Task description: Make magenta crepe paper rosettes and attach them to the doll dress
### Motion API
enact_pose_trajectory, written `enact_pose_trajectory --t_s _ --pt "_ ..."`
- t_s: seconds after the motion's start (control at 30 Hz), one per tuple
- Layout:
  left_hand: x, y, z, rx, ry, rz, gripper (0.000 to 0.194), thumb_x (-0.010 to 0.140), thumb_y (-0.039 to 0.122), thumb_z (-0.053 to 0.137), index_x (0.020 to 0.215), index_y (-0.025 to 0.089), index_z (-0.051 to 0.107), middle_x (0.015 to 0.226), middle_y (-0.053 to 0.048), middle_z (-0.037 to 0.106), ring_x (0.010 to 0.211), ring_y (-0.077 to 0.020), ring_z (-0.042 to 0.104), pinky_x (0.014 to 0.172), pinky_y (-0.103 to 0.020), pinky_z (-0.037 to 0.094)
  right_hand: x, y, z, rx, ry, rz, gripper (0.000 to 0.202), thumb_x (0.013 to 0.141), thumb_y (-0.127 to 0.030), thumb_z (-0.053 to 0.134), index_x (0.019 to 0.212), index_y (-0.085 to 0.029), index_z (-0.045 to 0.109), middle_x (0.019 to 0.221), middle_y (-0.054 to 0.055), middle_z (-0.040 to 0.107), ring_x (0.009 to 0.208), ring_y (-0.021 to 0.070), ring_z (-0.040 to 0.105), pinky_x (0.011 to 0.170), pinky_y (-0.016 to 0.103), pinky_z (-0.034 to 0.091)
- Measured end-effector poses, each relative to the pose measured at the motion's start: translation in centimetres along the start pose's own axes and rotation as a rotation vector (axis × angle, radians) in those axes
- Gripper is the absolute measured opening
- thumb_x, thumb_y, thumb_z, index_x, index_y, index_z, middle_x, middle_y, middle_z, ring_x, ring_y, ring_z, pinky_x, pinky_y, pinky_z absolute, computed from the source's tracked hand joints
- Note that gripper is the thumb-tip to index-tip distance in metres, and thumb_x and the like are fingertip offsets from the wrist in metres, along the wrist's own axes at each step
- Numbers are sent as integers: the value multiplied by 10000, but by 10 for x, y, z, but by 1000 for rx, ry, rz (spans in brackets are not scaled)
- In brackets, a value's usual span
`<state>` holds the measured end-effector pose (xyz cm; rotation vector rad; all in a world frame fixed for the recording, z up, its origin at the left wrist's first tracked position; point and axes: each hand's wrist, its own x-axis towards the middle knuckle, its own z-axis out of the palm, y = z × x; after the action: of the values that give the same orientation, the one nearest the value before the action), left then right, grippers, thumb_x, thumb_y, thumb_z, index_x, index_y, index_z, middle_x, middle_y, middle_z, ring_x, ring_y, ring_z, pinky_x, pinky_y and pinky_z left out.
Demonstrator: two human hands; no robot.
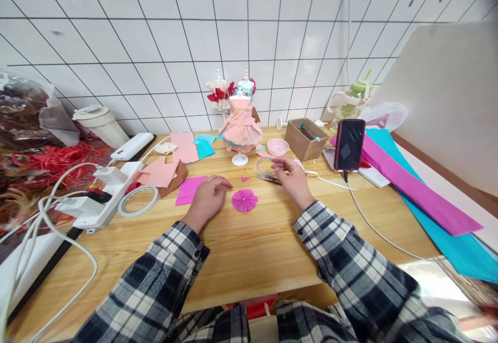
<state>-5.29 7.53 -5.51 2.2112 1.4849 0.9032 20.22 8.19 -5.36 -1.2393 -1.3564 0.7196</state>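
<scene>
A round, pleated magenta paper rosette (245, 201) lies flat on the wooden table between my hands. Just behind it is a small scrap of magenta paper (245, 179). My left hand (210, 197) rests beside the rosette, its fingers loosely extended and holding nothing, next to magenta paper squares (189, 190). On the other side, my right hand (290, 179) reaches over a thin clear ring (261, 165) and a slim dark metal tool (268, 178); its fingers look apart, and whether they touch either is unclear. A small dress form in a pink paper dress (241, 125) stands behind.
A pink bowl (277, 147), a cardboard box (306, 139) and an upright phone (349, 146) stand at back right. Magenta and blue paper sheets (420, 187) lie far right. Leftward are peach paper pieces (158, 172), a tape roll (138, 201) and a power strip (112, 192) with cables.
</scene>
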Motion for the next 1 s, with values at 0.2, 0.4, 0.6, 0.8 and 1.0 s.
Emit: enact_pose_trajectory --t_s 0.2,0.4,0.6,0.8,1.0 --pt "0 2 1 -22 32 -35 220 719 160 456 779 208 662 902 -42 679 925 -213 599 894 -337 448 9 13 -72 -172 381 -94 313 807 -355 495 1010 -157 628 796 47 631 716 162 574 663 289 441" --pt "-2 6 5 -58 44 -37 224 706 151 459 776 202 666 887 -37 682 904 -210 613 891 -338 449 2 18 -104 -351 247 -79 297 821 -390 482 812 -158 668 623 9 577 573 135 513 566 254 381" --pt "-3 8 5 -67 55 -62 201 720 175 476 781 202 665 893 -39 688 897 -212 620 876 -337 462 2 15 -97 -861 -42 148 325 792 -464 503 759 -208 701 680 49 665 621 181 565 545 269 326" --pt "-3 11 6 -78 28 -77 213 718 167 462 784 191 663 902 -43 694 902 -207 625 880 -332 464 1 12 -87 -1054 -99 305 475 806 -577 429 790 -214 735 723 111 679 632 222 592 523 293 317" --pt "-5 10 8 -83 27 -82 209 725 158 467 790 198 662 910 -21 697 906 -186 629 883 -311 473 -1 4 -85 -1130 -127 -201 231 802 -368 527 898 -200 652 880 85 646 858 241 577 742 327 416"
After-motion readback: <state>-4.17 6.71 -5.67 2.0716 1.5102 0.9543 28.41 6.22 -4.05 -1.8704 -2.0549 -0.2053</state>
